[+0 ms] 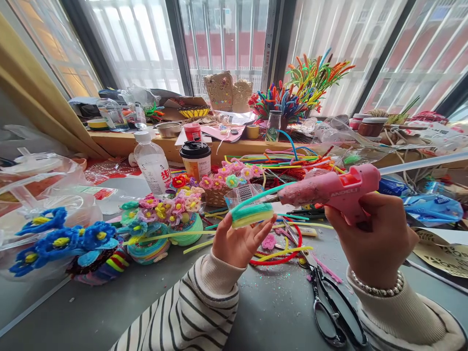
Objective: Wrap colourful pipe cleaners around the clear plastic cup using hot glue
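Observation:
My left hand (234,246) holds up a small round piece wound with teal and yellow pipe cleaner (253,218), gripped between thumb and fingers. A loose teal pipe cleaner end (256,197) runs from it up to the right. In my right hand (375,239) is a pink glue gun (325,191), fingers wrapped round its handle. Its nozzle points left, close above the wound piece; whether they touch I cannot tell. A long translucent glue stick (420,162) sticks out of the gun's back. Black-handled scissors (331,312) lie on the table between my forearms.
Pipe cleaner flowers in wound pots (149,243) stand left, with blue flowers (60,241) nearer me. Behind are a water bottle (150,165), a lidded paper cup (195,158) and a basket of pink flowers (215,196). Loose pipe cleaners (278,258) lie beyond my left hand.

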A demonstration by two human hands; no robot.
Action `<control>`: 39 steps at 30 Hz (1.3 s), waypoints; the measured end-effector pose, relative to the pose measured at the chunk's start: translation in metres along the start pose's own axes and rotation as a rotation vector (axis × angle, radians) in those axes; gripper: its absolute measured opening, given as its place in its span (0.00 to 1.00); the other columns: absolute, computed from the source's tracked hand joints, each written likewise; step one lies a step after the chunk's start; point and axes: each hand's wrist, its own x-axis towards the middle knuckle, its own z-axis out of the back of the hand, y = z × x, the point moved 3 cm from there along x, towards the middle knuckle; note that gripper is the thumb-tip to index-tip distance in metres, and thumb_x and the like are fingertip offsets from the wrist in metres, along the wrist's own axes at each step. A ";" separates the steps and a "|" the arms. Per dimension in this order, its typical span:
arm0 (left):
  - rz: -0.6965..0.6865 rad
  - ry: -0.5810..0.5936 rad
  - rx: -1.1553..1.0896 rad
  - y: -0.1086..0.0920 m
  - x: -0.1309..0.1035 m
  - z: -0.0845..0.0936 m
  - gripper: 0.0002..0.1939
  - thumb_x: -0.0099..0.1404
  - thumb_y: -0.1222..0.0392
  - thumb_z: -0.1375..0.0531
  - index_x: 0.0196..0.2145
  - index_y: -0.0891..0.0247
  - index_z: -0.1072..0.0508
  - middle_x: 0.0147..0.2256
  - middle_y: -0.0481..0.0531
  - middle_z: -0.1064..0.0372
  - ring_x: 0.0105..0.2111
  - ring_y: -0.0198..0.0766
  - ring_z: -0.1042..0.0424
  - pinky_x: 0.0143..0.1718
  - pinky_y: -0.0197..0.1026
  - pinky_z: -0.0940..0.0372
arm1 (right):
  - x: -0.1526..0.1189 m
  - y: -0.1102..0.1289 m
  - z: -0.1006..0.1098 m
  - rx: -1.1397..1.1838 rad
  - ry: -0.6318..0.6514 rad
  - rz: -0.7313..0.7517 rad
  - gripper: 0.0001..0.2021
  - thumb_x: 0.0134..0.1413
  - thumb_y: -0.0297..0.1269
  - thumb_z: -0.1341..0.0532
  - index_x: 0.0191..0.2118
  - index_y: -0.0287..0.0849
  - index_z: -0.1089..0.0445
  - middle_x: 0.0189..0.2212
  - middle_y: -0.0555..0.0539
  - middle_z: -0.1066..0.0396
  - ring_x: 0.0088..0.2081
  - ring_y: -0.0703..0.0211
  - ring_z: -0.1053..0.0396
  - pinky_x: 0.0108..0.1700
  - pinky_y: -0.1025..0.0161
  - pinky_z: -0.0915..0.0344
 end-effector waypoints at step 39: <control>0.020 0.009 0.002 0.001 -0.001 -0.002 0.33 0.51 0.49 0.40 0.53 0.62 0.39 0.44 0.57 0.30 0.45 0.45 0.31 0.54 0.44 0.46 | 0.000 0.005 -0.002 -0.010 -0.006 0.010 0.15 0.40 0.47 0.37 0.31 0.43 0.38 0.20 0.51 0.35 0.17 0.64 0.39 0.20 0.66 0.44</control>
